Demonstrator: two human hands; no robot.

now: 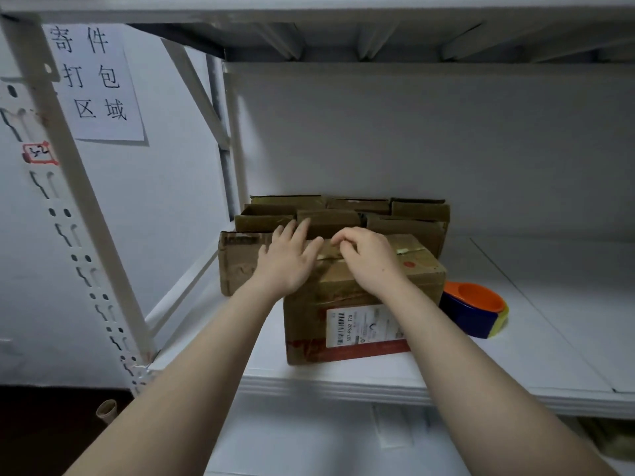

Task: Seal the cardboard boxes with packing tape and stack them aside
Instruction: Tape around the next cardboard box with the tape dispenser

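Note:
A brown cardboard box (pixel 357 297) with a white shipping label on its front stands on the white shelf (pixel 343 376). Clear packing tape (pixel 407 249) runs along its top seam. My left hand (pixel 290 259) lies flat on the box's top with straight fingers. My right hand (pixel 367 257) sits beside it on the top, its fingers curled and pinching at the tape on the seam. A tape dispenser (pixel 476 309) in orange, blue and yellow lies on the shelf just right of the box.
Several more cardboard boxes (pixel 343 214) stand behind with open flaps, one (pixel 240 262) to the left. A slotted upright post (pixel 86 235) and a paper sign (pixel 96 80) are at left. The shelf above (pixel 343 29) hangs low overhead.

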